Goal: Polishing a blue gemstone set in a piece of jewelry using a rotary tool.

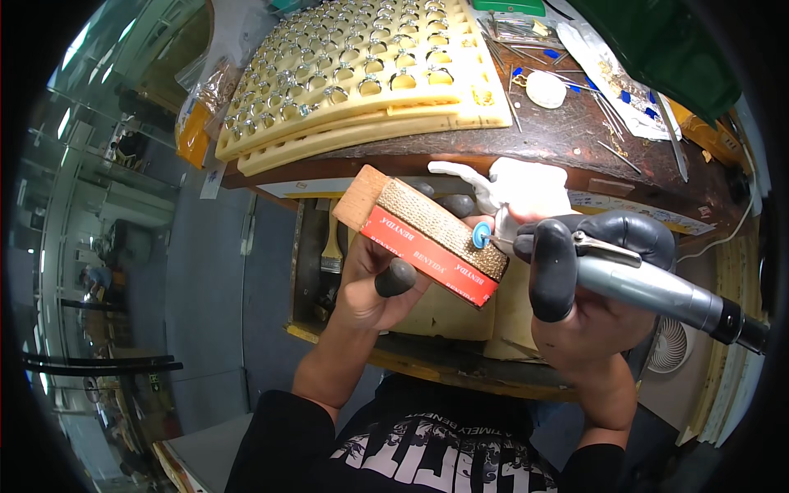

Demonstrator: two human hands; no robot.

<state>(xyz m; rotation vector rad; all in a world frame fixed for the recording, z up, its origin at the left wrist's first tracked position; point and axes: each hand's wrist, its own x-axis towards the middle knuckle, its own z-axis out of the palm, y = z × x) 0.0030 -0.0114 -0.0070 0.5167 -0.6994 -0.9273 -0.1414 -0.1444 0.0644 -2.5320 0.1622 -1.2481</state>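
Right hand (588, 316), dark covers on its fingers, was curled firmly round a grey rotary handpiece (657, 287), nose aimed left. Small blue disc (482, 235) sat at the tool's tip, over the block's textured side near its right end; contact couldn't be told. Left hand (370, 287) gripped the block (436, 255) from below, dark-covered thumb on the near side, dark fingertips showing past the far edge. Block was held up in front of the chest, tilted, bare wood end at upper left, brown textured strip on one face, red printed band on the next. White soft bundle (530, 185) was just behind the disc, partly hidden; what it was, unclear.

Below the hands: black shirt (444, 448) with white print, then a pulled-out drawer (394, 359) with a brush (331, 246) and tan sheets (452, 316) in it.

Further off, dark brown bench (567, 144). Cream foam trays (370, 131) were stacked at its left, rows of rings (370, 85) standing in slots. To their right lay a white round lid (546, 89), thin metal rods (608, 119) and a clear bag (612, 70). Green box (509, 6) stood at the back.
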